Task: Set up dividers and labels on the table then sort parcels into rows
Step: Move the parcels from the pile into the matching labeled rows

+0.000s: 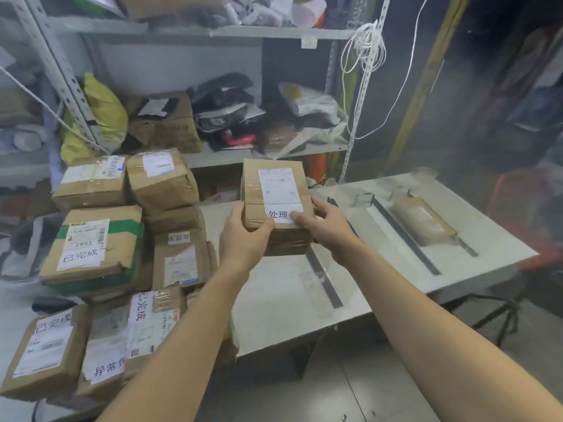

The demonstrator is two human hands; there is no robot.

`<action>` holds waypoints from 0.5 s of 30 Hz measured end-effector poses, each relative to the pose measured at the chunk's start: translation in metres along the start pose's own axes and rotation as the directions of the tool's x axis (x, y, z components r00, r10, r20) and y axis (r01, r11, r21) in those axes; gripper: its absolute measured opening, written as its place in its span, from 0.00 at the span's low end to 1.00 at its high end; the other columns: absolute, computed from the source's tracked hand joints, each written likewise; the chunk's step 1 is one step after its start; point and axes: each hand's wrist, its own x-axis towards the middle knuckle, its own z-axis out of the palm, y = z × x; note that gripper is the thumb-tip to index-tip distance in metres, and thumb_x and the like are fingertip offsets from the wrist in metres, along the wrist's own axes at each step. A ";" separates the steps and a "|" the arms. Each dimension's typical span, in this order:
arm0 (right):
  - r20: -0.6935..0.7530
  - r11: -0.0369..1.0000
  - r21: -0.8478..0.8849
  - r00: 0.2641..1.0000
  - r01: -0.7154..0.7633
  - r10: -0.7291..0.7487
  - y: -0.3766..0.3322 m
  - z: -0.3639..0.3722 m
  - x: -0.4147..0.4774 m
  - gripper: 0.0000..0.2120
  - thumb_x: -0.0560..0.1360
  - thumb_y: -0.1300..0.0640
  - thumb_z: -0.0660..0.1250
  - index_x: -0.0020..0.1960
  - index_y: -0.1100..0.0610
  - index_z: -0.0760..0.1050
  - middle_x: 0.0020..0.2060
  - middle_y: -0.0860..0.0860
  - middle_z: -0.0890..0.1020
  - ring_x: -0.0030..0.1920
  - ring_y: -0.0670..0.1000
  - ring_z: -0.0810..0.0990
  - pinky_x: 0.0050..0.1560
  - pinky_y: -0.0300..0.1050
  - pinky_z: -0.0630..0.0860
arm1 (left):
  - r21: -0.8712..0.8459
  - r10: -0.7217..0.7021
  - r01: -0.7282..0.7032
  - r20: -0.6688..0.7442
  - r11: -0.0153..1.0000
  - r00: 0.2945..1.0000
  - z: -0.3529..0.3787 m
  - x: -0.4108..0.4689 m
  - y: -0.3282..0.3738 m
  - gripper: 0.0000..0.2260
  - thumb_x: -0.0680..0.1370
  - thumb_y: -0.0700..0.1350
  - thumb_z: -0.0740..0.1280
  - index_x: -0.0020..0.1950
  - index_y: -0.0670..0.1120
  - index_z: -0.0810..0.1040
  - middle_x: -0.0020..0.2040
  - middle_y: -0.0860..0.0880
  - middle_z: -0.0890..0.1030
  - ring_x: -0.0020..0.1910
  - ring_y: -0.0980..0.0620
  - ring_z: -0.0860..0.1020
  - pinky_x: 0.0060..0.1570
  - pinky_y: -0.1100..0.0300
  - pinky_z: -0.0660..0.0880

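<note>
Both hands clamped one cardboard parcel [275, 205] above the counter [304, 300]: the left hand [243, 236] wrapped its near-left corner, the right hand [323, 229] its right side, thumb on the white handwritten label [281, 213]. The box looked stiff and light enough to carry level, though its taped faces could be slick, so a hold on opposite edges seemed the safer one. The grip was closed on the parcel on both sides. At three o'clock of it, dark divider strips [402, 236] lay on the pale counter, with a padded brown parcel [423, 222] between two of them. At nine o'clock stood a stack of labelled boxes [91, 245]; at twelve o'clock, cluttered metal shelving [195, 156].
</note>
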 end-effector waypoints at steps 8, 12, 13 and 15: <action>0.039 0.998 -0.063 0.999 -0.025 0.028 0.027 -0.161 0.060 0.26 0.75 0.53 0.72 0.72 0.48 0.72 0.58 0.49 0.82 0.53 0.49 0.84 0.41 0.40 0.80 | -0.019 -0.066 0.067 0.029 0.998 0.997 0.163 0.019 0.029 0.20 0.74 0.55 0.72 0.65 0.58 0.73 0.55 0.58 0.79 0.55 0.53 0.79 0.54 0.51 0.81; 0.072 0.996 -0.065 0.996 -0.055 0.060 0.051 -0.232 0.102 0.22 0.76 0.55 0.72 0.69 0.50 0.75 0.58 0.49 0.83 0.52 0.49 0.84 0.38 0.38 0.78 | -0.007 -0.117 0.117 0.022 0.993 0.993 0.249 0.034 0.034 0.24 0.73 0.56 0.72 0.68 0.57 0.73 0.60 0.56 0.79 0.56 0.53 0.79 0.55 0.51 0.80; 0.080 0.995 -0.067 0.994 -0.068 0.073 0.058 -0.245 0.113 0.22 0.76 0.55 0.72 0.69 0.51 0.75 0.58 0.50 0.83 0.52 0.49 0.84 0.38 0.38 0.78 | -0.007 -0.132 0.133 0.022 0.991 0.991 0.266 0.038 0.035 0.24 0.74 0.55 0.72 0.69 0.57 0.72 0.62 0.55 0.79 0.57 0.53 0.78 0.55 0.52 0.80; 0.108 0.993 -0.074 0.989 -0.095 0.103 0.071 -0.262 0.132 0.21 0.76 0.55 0.71 0.68 0.51 0.75 0.58 0.50 0.82 0.54 0.50 0.83 0.40 0.40 0.78 | -0.016 -0.168 0.168 0.007 0.986 0.986 0.290 0.047 0.033 0.23 0.75 0.52 0.72 0.69 0.56 0.72 0.61 0.55 0.79 0.57 0.54 0.78 0.53 0.56 0.80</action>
